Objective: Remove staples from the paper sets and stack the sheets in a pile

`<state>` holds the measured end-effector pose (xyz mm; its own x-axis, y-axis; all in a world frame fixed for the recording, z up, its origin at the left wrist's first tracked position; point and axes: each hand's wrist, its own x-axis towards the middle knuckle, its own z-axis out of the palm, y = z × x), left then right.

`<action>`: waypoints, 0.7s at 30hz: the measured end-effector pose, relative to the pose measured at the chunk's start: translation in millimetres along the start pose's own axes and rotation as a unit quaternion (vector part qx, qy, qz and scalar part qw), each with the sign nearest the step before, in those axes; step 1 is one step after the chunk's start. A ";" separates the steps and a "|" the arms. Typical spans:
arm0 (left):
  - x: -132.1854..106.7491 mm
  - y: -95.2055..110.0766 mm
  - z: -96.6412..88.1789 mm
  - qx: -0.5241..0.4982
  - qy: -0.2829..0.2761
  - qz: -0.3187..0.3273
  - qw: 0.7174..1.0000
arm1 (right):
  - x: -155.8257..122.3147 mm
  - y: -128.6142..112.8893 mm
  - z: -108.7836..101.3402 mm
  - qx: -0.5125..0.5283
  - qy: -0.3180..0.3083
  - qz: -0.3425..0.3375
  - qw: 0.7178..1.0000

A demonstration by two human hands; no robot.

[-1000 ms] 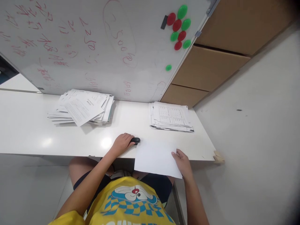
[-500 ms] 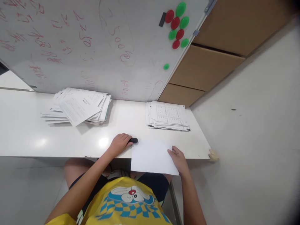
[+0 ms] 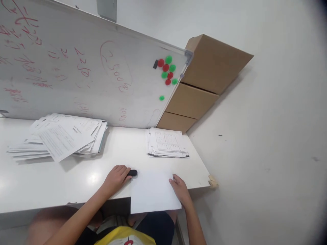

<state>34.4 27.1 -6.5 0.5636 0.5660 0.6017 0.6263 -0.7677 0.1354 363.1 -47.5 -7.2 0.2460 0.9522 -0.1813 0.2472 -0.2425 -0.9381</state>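
Note:
My left hand (image 3: 118, 177) is closed around a black stapler-like tool (image 3: 132, 173). Only its rounded end shows past my fingers; the rest is covered, so its exact kind is unclear. That end sits at the upper left corner of a blank white sheet of paper (image 3: 154, 192). The sheet lies partly on the table, and its near side juts out over the edge above my lap. With thumb and fingers, my right hand (image 3: 180, 189) pinches the sheet's right edge near the upper corner. Whether there is one sheet or several cannot be made out.
On the white table (image 3: 122, 144), a messy pile of printed papers (image 3: 68, 136) lies at left and a neater stack (image 3: 167, 143) behind the sheet. A whiteboard (image 3: 138, 98) with magnets stands along the back. Cardboard boxes (image 3: 194, 98) rise beside the wall (image 3: 250, 153) at right.
The head view has tilted up and shifted, so everything appears lower and further left. Both hands keep their hold on the tool and the paper, with little movement between them.

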 end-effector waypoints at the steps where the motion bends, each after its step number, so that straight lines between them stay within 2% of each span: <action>1: -0.5 0.2 -0.1 0.003 0.007 -0.006 1.000 | 6.0 -2.2 -7.6 -0.020 0.029 -0.012 0.999; 5: -2.9 -1.9 3.0 0.025 0.034 -0.001 0.999 | 55.7 -23.8 -46.4 -0.091 0.175 -0.101 0.975; 7: -3.8 -3.8 5.3 0.024 0.038 0.009 0.999 | 95.0 -40.6 -62.0 -0.159 0.194 -0.143 0.958; 9: -4.3 -4.7 6.7 0.017 0.036 0.003 0.999 | 136.9 -57.2 -70.9 -0.203 0.199 -0.156 0.946; 12: -5.0 -0.6 4.8 0.013 0.024 -0.010 1.000 | 189.6 -74.2 -72.1 -0.230 0.185 -0.152 0.943; 14: -5.7 5.5 1.2 0.009 0.008 -0.002 1.000 | 211.0 -78.6 -65.0 -0.251 0.183 -0.143 0.940; 16: -6.9 9.8 -3.6 0.001 0.001 -0.006 1.000 | 218.0 -78.7 -50.3 -0.271 0.212 -0.128 0.930; 18: -8.3 5.6 -11.0 0.004 0.010 -0.046 0.999 | 207.3 -74.8 -27.9 -0.287 0.253 -0.124 0.916; 20: -10.0 -12.1 -24.5 0.036 0.028 -0.112 0.993 | 176.2 -65.8 -0.3 -0.293 0.263 -0.156 0.906; 21: -11.2 -26.1 -34.3 0.063 0.034 -0.150 0.986 | 153.3 -58.7 14.1 -0.288 0.241 -0.194 0.906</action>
<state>-6.8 30.5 10.2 0.3075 0.7373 0.6015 0.8236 -0.5229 0.2199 373.1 115.4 15.9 0.3826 0.8278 0.4103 0.8169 -0.0957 -0.5688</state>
